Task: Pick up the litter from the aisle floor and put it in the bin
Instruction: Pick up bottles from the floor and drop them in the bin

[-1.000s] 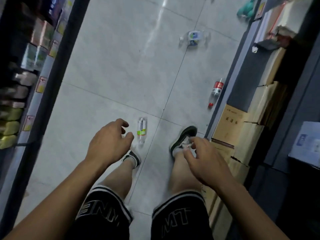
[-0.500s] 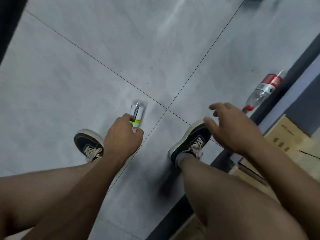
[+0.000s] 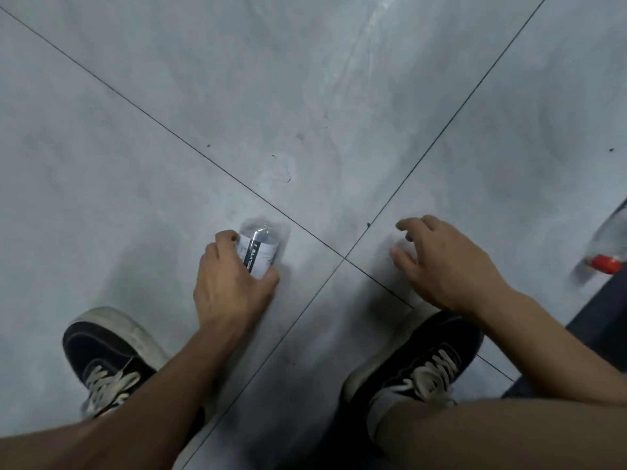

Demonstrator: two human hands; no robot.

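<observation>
Head view: left hand (image 3: 234, 283) wrapped around a clear plastic bottle (image 3: 259, 247) with a white label, low over the grey tile floor (image 3: 169, 130), near-centre. Right hand (image 3: 441, 262) empty, fingers spread, hovering right of the tile joint. Second bottle with red cap (image 3: 607, 256) lies at far right edge. Two dark sneakers nearest the camera.

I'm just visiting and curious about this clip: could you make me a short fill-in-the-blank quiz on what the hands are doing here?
1. The clear bottle is gripped by the ____ hand.
2. The right hand hovers open and holds ____.
3. The bottle at the frame's right edge has a ____ cap.

Missing words: left; nothing; red
</observation>
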